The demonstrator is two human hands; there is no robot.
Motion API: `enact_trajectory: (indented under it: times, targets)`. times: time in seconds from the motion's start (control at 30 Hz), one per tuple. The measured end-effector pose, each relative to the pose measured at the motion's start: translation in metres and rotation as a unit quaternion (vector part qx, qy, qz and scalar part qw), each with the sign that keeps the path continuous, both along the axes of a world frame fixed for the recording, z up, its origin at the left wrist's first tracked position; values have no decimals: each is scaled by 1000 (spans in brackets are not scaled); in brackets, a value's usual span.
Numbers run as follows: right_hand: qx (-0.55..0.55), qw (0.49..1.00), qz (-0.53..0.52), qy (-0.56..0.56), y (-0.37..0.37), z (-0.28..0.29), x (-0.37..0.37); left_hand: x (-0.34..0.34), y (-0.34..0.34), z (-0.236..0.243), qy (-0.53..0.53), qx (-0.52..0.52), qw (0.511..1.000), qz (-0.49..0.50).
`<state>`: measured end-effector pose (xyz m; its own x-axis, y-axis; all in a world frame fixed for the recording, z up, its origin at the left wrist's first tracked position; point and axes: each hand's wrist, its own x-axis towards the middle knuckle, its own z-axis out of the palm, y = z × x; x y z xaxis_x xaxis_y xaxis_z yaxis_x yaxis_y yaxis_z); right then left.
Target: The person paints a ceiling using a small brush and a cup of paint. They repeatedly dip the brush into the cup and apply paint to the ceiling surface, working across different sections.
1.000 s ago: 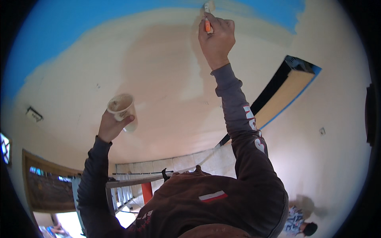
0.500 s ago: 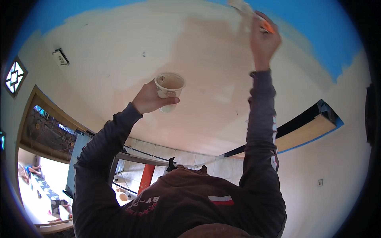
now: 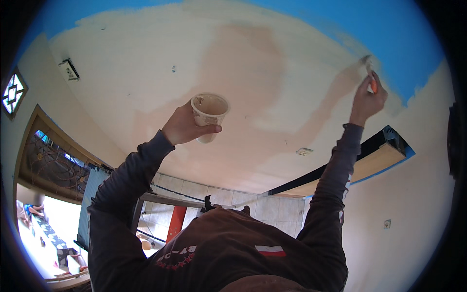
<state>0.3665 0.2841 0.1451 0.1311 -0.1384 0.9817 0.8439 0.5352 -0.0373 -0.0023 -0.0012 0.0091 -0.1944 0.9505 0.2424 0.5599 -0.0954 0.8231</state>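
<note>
- We record the right hand (image 3: 369,100) farther right and lower in view than half a second ago, when it sits near the top edge.
- Its fingers pinch the paintbrush (image 3: 373,86) by the orange handle; the bristles, blurred and leaning left in the prior frame, now point up and look sharper.
- We find the bristle tip at the border between the blue paint (image 3: 413,51) and the cream wall (image 3: 170,92), apparently touching, with the arm's shadow running up to it.
- The left hand (image 3: 186,125) stays nearly where it is half a second ago, curled around the clear plastic cup (image 3: 209,121), thumb across its front.
- We see the cup's mouth facing up toward us, its inner wall smeared with cream paint, well apart from the brush.
- A pale wall plate (image 3: 304,152) now shows left of the right sleeve (image 3: 335,168); the forearm covers that area in the prior frame.
- The black-and-tan wall fixture (image 3: 357,170) runs behind that sleeve, as before.
</note>
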Motion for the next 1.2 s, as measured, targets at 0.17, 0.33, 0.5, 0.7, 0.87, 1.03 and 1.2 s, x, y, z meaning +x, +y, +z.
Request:
enact_trajectory:
  times: [0.17, 0.33, 0.5, 0.7, 0.87, 1.03, 1.2]
  targets:
    - [11, 989, 139, -56, -30, -5, -97, -6, 2, -2, 31, 21, 999, 10]
    - [-106, 903, 415, 19, -61, 7, -157, 0, 1, 2, 7, 28, 999, -17]
    - [-95, 913, 398, 1, -49, 15, -171, -2, -3, -1, 7, 15, 1000, -7]
    - [-9, 987, 160, 28, -30, 15, -74, -10, 2, 5, -28, 15, 999, -32]
    - [-48, 998, 26, 39, -18, 10, -39, -29, -2, 20, -81, 36, 992, -91]
    - [-6, 996, 60, -61, -30, -1, -99, -43, -4, 15, -69, -9, 992, -108]
    - [75, 963, 232, -116, -64, -4, -194, -56, -8, 5, -102, -23, 989, -108]
